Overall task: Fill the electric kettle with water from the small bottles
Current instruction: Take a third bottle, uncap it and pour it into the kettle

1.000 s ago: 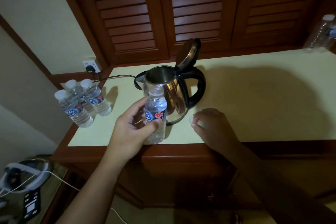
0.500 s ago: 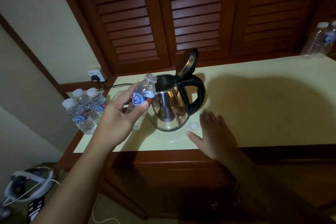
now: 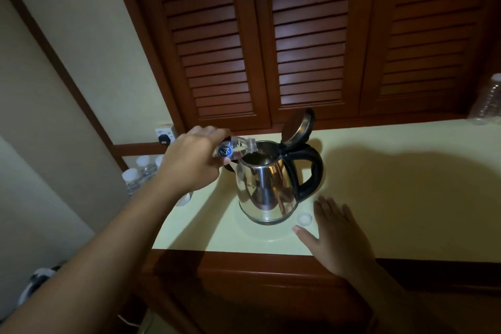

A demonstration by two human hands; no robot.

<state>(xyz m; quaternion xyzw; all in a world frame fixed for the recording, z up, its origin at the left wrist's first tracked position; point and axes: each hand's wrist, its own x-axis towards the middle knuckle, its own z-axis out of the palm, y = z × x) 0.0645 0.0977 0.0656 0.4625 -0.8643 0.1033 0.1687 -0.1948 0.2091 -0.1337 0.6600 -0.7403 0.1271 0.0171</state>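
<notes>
Looks like the pour itself: keep the neck over the open mouth, tip slowly, spill nothing on the table (image 3: 393, 198). Holds the right hand (image 3: 339, 236) open at the near edge, fingers spread, gripping nothing, just right of a cap (image 3: 304, 219). Has the kettle (image 3: 267, 187) mid-table beyond, lid (image 3: 296, 127) up. Curls left hand (image 3: 193, 160) fingers round the bottle (image 3: 238, 147), tipped nearly level, neck at the kettle's left rim. Shows spare bottles (image 3: 135, 173) far left.
</notes>
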